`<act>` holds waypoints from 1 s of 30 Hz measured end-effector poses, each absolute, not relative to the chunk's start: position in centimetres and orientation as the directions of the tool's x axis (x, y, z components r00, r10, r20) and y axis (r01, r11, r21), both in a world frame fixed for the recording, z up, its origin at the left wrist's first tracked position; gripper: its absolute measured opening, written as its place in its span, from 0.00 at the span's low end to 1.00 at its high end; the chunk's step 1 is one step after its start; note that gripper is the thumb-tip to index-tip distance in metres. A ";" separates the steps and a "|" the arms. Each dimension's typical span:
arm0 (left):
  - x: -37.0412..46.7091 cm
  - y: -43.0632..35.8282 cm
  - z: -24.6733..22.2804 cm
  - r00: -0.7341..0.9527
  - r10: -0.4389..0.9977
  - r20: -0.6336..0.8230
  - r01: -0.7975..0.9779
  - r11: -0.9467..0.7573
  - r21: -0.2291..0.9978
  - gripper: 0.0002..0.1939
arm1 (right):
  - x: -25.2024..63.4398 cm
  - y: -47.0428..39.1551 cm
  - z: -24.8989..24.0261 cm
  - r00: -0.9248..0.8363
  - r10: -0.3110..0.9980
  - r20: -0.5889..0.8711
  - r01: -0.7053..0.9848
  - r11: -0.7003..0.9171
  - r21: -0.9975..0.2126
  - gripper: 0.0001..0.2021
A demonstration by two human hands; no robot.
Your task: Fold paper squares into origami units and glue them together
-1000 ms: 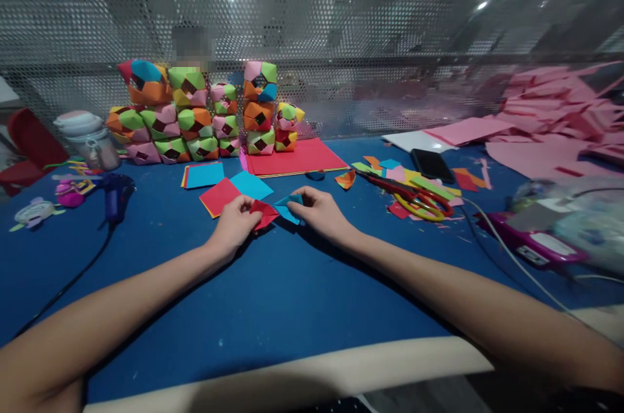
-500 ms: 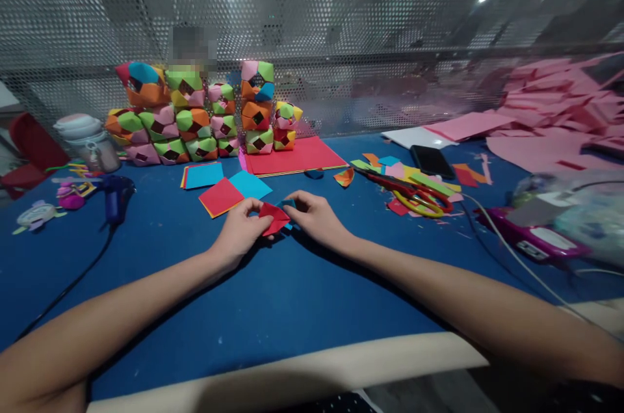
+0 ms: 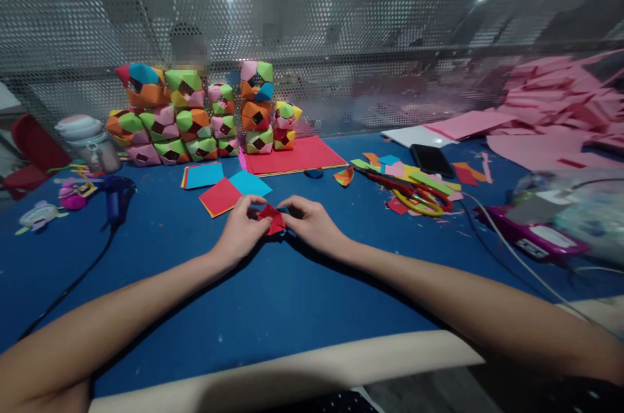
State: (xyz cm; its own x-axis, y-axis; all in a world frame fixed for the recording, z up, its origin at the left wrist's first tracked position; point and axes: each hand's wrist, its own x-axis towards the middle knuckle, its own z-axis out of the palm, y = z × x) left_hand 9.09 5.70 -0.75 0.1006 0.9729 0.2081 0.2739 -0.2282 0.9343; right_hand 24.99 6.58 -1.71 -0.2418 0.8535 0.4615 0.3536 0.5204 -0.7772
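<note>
A small folded red paper piece point(image 3: 272, 220) is held between my two hands over the blue table point(image 3: 273, 309). My left hand point(image 3: 241, 226) pinches its left side, thumb on top. My right hand point(image 3: 309, 224) has its fingers closed at the right edge, where a bit of blue paper shows below. Just beyond my left hand lie red square sheets point(image 3: 220, 196) with an orange edge, blue sheets point(image 3: 251, 184) and another blue-topped stack point(image 3: 203, 175).
Woven paper balls point(image 3: 196, 124) stand stacked at the back, some on large red sheets point(image 3: 302, 156). Left are a blue glue gun point(image 3: 115, 198) and a jar point(image 3: 88, 143). Right are scissors point(image 3: 414, 195), paper scraps, a phone point(image 3: 431, 160), a magenta device point(image 3: 536, 234) and pink paper point(image 3: 560, 101).
The blue paper at my right fingertips is now mostly hidden behind the red piece. My right hand has shifted slightly left, and the red piece looks more compact and turned.
</note>
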 end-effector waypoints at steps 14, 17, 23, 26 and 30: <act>9.0 6.1 -0.8 0.014 0.987 0.162 0.172 -0.162 0.972 0.06 | 25.3 6.1 -1.6 -0.285 0.905 0.315 0.209 0.379 -0.901 0.09; 8.9 6.2 -1.0 -0.002 0.981 0.195 0.226 -0.190 0.956 0.05 | 25.2 5.9 -1.6 -0.271 0.898 0.348 0.241 0.413 -0.878 0.08; 8.7 6.1 -1.1 0.013 0.976 0.217 0.217 -0.214 0.952 0.06 | 24.9 5.8 -1.7 -0.284 0.842 0.458 0.412 0.539 -0.734 0.08; 8.7 6.1 -1.1 0.007 0.973 0.231 0.236 -0.226 0.945 0.04 | 24.9 5.9 -1.7 -0.273 0.814 0.513 0.425 0.581 -0.694 0.08; 8.9 5.9 -1.0 0.004 0.975 0.224 0.258 -0.217 0.941 0.04 | 24.9 5.9 -1.7 -0.243 0.790 0.563 0.433 0.608 -0.665 0.08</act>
State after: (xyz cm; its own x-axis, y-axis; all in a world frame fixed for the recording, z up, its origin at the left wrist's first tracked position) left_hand 8.90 5.87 -0.96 0.0040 0.9746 0.2238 0.2583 -0.2172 0.9413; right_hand 24.94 5.94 -1.71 -0.2435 0.7899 0.5628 0.4334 0.6078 -0.6655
